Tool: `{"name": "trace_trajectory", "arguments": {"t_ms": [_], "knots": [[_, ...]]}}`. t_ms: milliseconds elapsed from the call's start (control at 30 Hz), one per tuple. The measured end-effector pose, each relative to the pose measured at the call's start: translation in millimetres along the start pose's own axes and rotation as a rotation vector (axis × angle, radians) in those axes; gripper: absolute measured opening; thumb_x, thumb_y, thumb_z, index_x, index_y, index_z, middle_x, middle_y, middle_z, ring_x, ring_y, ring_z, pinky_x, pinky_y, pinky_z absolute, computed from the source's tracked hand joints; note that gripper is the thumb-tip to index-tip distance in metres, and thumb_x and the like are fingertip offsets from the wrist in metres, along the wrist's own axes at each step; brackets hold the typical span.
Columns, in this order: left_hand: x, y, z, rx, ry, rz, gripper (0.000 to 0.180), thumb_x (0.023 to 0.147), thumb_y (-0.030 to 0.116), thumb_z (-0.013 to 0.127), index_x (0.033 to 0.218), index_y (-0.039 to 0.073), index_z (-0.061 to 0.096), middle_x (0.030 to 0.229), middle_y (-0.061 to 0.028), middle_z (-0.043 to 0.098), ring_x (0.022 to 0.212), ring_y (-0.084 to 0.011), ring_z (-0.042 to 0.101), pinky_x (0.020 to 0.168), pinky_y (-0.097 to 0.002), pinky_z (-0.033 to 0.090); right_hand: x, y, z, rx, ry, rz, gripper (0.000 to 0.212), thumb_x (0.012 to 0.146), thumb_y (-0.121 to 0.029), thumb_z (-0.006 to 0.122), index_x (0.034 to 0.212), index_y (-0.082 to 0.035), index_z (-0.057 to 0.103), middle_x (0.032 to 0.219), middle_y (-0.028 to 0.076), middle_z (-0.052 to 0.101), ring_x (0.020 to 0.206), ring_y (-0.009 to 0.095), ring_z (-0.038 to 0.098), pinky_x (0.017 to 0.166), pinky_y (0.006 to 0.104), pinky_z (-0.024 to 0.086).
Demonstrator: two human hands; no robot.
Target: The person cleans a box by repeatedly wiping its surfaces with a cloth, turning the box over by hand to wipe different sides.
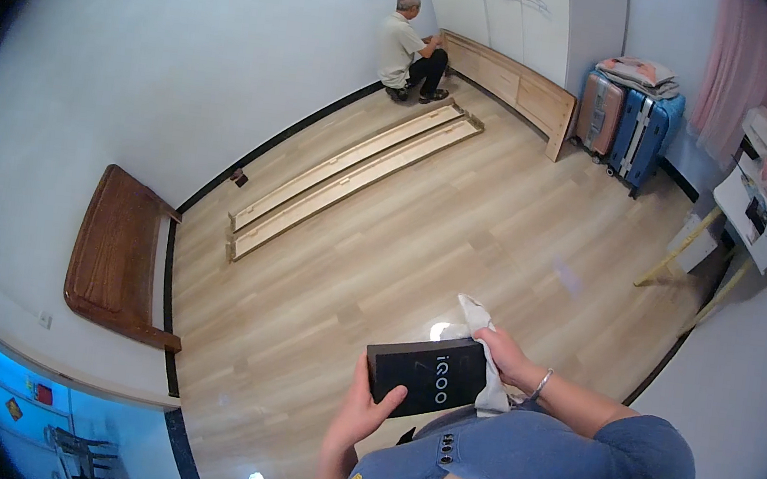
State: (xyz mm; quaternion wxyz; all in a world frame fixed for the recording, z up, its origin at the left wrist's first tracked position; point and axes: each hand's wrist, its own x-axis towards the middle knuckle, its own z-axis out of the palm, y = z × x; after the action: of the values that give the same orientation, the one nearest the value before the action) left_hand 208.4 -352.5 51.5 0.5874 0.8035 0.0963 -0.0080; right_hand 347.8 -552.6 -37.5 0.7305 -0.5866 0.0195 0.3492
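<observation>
A black box with pale lettering is held in front of my body, its printed face turned up. My left hand grips its left end, thumb lying on the top face. At the opposite end my right hand is closed on a crumpled white cloth or tissue, which lies against the box's right edge. One corner of the white piece sticks up beyond my fingers. A silver bracelet circles my right wrist.
Two long wooden rails lie on the floor ahead. Beyond them a person squats beside a pale wooden panel. Suitcases and a small white table stand on the right. A dark brown headboard leans against the left wall.
</observation>
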Motion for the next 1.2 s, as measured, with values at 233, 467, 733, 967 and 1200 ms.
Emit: {"name": "trace_trajectory", "arguments": {"t_ms": [233,467,733,967,1200], "knots": [[18,5,-9,-0.069,-0.127,0.093,0.075,0.074,0.015,0.063,0.131,0.001,0.017,0.122,-0.0134,0.039,0.111,-0.0193,0.038,0.093,-0.0305,0.030,-17,-24,15,-0.615,-0.483,-0.075,0.056,0.086,-0.045,0.032,0.118,0.001,0.040,0.117,0.021,0.044,0.107,0.027,0.043,0.092,0.0329,0.031],[35,7,-6,0.178,-0.196,0.134,0.079,0.075,0.033,0.059,0.131,-0.001,0.015,0.123,-0.0231,0.037,0.115,-0.0284,0.038,0.092,-0.0318,0.031,-12,-67,69,-0.677,-0.634,-0.428,0.058,0.087,-0.046,0.030,0.122,0.001,0.030,0.123,0.022,0.035,0.111,0.031,0.039,0.092,0.0350,0.030],[38,-1,-3,0.039,-0.214,0.032,0.077,0.076,0.025,0.060,0.132,0.003,0.014,0.127,-0.0155,0.034,0.115,-0.0222,0.034,0.095,-0.0318,0.027,0,-50,63,-0.832,-0.593,-0.473,0.058,0.085,-0.047,0.034,0.116,0.002,0.035,0.113,0.026,0.042,0.105,0.039,0.042,0.089,0.0388,0.033],[23,5,-15,-0.007,-0.251,0.088,0.078,0.073,0.020,0.064,0.132,0.004,0.015,0.125,-0.0146,0.035,0.115,-0.0217,0.034,0.096,-0.0324,0.027,5,-48,78,-0.933,-0.743,-0.486,0.056,0.086,-0.048,0.028,0.111,0.001,0.040,0.108,0.027,0.045,0.102,0.039,0.043,0.088,0.0394,0.034],[-10,-27,-31,-0.004,-0.141,-0.015,0.069,0.068,0.019,0.068,0.123,0.007,0.028,0.106,-0.0106,0.046,0.098,-0.0188,0.044,0.083,-0.0307,0.036,1,-38,102,-0.748,-0.942,-0.114,0.054,0.086,-0.048,0.034,0.114,-0.003,0.042,0.107,0.013,0.050,0.096,0.018,0.047,0.084,0.0296,0.037]]}}
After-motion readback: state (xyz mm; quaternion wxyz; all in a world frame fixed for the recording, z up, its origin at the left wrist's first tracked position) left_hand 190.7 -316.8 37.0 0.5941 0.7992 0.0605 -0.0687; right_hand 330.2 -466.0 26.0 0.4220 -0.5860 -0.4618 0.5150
